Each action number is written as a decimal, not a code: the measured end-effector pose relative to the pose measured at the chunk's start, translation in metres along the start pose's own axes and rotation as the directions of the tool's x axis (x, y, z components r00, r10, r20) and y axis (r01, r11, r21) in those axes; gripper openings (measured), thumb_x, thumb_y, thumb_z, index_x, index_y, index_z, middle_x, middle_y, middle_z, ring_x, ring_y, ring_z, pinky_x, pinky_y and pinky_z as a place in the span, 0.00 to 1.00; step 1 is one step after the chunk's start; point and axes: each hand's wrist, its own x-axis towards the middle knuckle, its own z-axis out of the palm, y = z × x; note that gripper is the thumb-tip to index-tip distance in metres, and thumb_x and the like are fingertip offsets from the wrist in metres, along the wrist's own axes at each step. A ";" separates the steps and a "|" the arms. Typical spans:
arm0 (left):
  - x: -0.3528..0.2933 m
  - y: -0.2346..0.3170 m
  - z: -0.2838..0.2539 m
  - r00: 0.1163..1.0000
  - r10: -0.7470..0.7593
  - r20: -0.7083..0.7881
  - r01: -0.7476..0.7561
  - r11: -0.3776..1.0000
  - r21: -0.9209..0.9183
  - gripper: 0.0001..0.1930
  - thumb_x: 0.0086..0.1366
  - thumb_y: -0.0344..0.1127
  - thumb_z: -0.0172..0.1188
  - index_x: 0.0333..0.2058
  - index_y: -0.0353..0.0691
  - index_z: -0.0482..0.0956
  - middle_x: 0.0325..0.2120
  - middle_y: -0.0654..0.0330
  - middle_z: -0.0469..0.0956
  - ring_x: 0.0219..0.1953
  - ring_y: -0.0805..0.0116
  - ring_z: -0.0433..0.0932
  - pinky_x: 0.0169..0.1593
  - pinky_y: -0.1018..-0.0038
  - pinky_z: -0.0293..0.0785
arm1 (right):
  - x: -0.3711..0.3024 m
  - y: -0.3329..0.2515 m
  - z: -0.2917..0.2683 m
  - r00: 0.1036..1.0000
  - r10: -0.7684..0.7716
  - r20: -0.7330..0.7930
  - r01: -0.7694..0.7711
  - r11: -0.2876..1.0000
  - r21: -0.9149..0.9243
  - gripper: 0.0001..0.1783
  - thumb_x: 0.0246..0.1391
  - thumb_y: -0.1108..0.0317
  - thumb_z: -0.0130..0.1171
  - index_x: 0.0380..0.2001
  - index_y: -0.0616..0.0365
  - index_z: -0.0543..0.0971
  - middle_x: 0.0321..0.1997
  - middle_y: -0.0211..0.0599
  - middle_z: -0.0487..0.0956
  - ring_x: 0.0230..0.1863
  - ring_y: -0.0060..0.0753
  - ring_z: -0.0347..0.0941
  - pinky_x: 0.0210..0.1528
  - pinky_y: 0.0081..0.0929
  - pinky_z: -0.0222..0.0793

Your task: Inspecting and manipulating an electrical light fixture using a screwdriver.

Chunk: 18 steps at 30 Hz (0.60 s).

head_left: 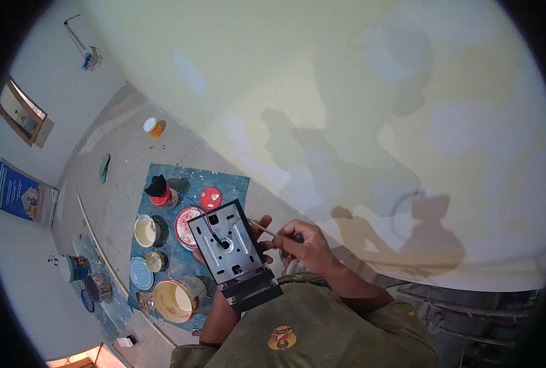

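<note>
A black, box-shaped fixture with a bare metal back plate [225, 236] is tilted up in front of me. Blue and dark wires come out of the round hole in the plate's middle. My left hand [264, 246] grips the fixture from behind; its fingers show past the right edge, while the palm is hidden. In the fingers of my right hand [310, 248] is a thin, light-coloured rod-like tool [263, 229], its tip at the fixture's upper right edge. Whether it is a screwdriver I cannot tell. A wider black block [251, 288] forms the fixture's near end.
Below lies a paint-spotted teal sheet [239, 184] with an open paint bucket [197, 288], a cream tub [157, 231], a red lid [211, 198] and several other containers. A pale wall [273, 80] rises ahead and right. A long pole [95, 236] lies at left.
</note>
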 end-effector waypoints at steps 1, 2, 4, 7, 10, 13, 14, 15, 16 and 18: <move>-0.002 0.000 -0.002 1.000 -0.002 0.001 0.002 1.000 -0.026 0.66 0.46 0.80 0.64 0.70 0.35 0.52 0.70 0.35 0.51 0.60 0.33 0.71 0.55 0.38 0.75 | -0.001 0.007 0.002 0.999 0.006 0.054 -0.005 0.999 -0.032 0.10 0.60 0.65 0.66 0.36 0.60 0.79 0.30 0.32 0.82 0.25 0.17 0.73 0.24 0.17 0.67; -0.004 0.002 -0.006 1.000 0.000 -0.008 0.000 1.000 -0.027 0.66 0.46 0.80 0.64 0.70 0.35 0.52 0.70 0.35 0.51 0.60 0.33 0.71 0.55 0.38 0.75 | -0.008 -0.006 0.005 0.989 0.031 0.142 -0.018 0.995 -0.093 0.11 0.60 0.66 0.64 0.41 0.61 0.78 0.31 0.29 0.80 0.27 0.17 0.73 0.27 0.17 0.68; -0.005 0.010 -0.018 0.996 -0.083 0.036 0.083 0.996 -0.021 0.67 0.45 0.78 0.66 0.70 0.31 0.52 0.68 0.35 0.54 0.62 0.35 0.69 0.57 0.35 0.72 | -0.013 0.006 0.000 0.980 0.103 0.168 -0.113 0.992 0.053 0.12 0.60 0.69 0.62 0.45 0.60 0.76 0.33 0.30 0.80 0.30 0.17 0.74 0.30 0.18 0.69; -0.009 0.009 -0.029 0.991 -0.122 0.057 0.128 0.985 -0.114 0.46 0.65 0.61 0.56 0.68 0.27 0.57 0.68 0.43 0.55 0.63 0.38 0.68 0.63 0.36 0.64 | -0.031 0.036 -0.016 0.950 0.141 0.280 -0.231 0.918 0.322 0.24 0.57 0.77 0.54 0.58 0.58 0.69 0.43 0.35 0.78 0.41 0.23 0.76 0.43 0.22 0.71; -0.008 0.012 -0.044 0.982 -0.173 0.075 0.185 0.958 -0.217 0.46 0.66 0.60 0.56 0.68 0.26 0.56 0.68 0.42 0.55 0.64 0.41 0.67 0.64 0.37 0.63 | -0.050 0.049 -0.022 0.888 0.253 0.383 -0.338 0.925 0.172 0.27 0.61 0.78 0.50 0.64 0.58 0.63 0.56 0.41 0.76 0.55 0.32 0.75 0.59 0.27 0.68; -0.011 0.012 -0.050 0.985 -0.157 0.073 0.171 0.948 -0.269 0.45 0.67 0.60 0.54 0.68 0.26 0.57 0.70 0.41 0.53 0.66 0.39 0.65 0.66 0.35 0.58 | -0.066 0.066 -0.026 0.848 0.152 0.508 -0.226 0.970 0.086 0.25 0.69 0.71 0.50 0.66 0.59 0.62 0.62 0.43 0.74 0.57 0.30 0.74 0.60 0.28 0.68; -0.008 0.013 -0.052 0.980 -0.165 0.115 0.189 0.951 -0.246 0.45 0.67 0.60 0.54 0.68 0.26 0.58 0.70 0.41 0.53 0.66 0.40 0.65 0.65 0.36 0.59 | -0.069 0.061 -0.026 0.861 0.136 0.490 -0.164 0.986 0.014 0.24 0.72 0.65 0.48 0.66 0.60 0.63 0.59 0.41 0.77 0.55 0.27 0.76 0.58 0.27 0.68; -0.006 0.014 -0.054 0.972 -0.174 0.157 0.206 0.953 -0.221 0.45 0.67 0.60 0.54 0.68 0.26 0.58 0.70 0.41 0.53 0.66 0.40 0.65 0.65 0.37 0.60 | -0.070 0.056 -0.025 0.861 0.136 0.491 -0.165 0.986 0.016 0.24 0.72 0.65 0.48 0.66 0.60 0.63 0.59 0.41 0.77 0.55 0.27 0.76 0.58 0.27 0.68; -0.008 0.014 -0.053 0.977 -0.170 0.132 0.196 0.957 -0.213 0.44 0.68 0.60 0.54 0.68 0.27 0.58 0.70 0.41 0.53 0.66 0.41 0.66 0.64 0.37 0.60 | -0.069 0.052 -0.022 0.902 0.142 0.408 -0.126 0.990 -0.066 0.23 0.71 0.65 0.50 0.65 0.61 0.66 0.54 0.39 0.80 0.52 0.27 0.77 0.56 0.27 0.69; -0.007 0.009 -0.038 0.982 -0.160 0.099 0.176 0.969 -0.175 0.41 0.69 0.57 0.54 0.67 0.27 0.59 0.68 0.43 0.55 0.64 0.43 0.68 0.63 0.40 0.64 | -0.063 0.047 -0.019 0.935 0.136 0.327 -0.090 0.984 -0.151 0.22 0.70 0.66 0.52 0.63 0.61 0.69 0.49 0.38 0.82 0.49 0.27 0.79 0.54 0.27 0.70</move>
